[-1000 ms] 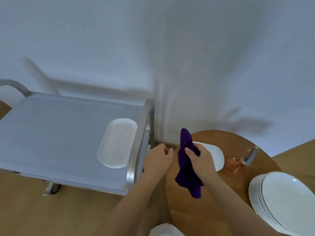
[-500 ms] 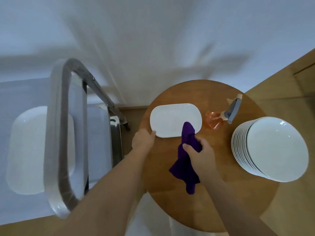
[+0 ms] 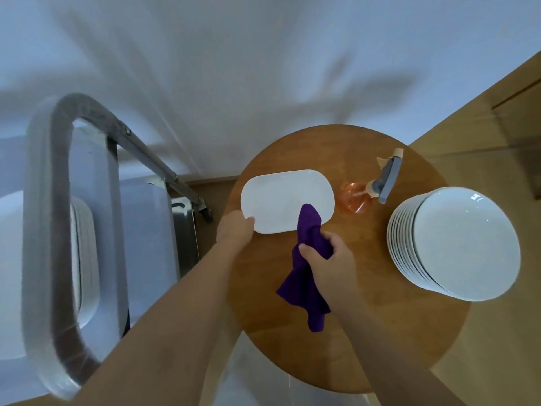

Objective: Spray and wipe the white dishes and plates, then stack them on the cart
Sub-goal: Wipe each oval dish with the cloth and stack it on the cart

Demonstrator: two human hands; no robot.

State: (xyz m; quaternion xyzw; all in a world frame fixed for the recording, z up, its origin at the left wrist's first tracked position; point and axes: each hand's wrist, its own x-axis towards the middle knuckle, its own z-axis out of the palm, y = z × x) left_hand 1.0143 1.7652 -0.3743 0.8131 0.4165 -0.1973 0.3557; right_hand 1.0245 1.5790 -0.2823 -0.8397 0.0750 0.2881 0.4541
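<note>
left hand (image 3: pixel 235 230) grips oval dish (image 3: pixel 285 197) edge at frame centre; right hand (image 3: pixel 329 260) holds purple cloth (image 3: pixel 307 230) on it

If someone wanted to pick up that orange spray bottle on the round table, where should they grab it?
Probably by the neck, just under the grey trigger head. The spray bottle appears to lie tipped on the round table, head pointing away from the person, its round orange body looking too wide to grip surely. Come from above on its right side, since the oval dish lies close on the left.
</note>
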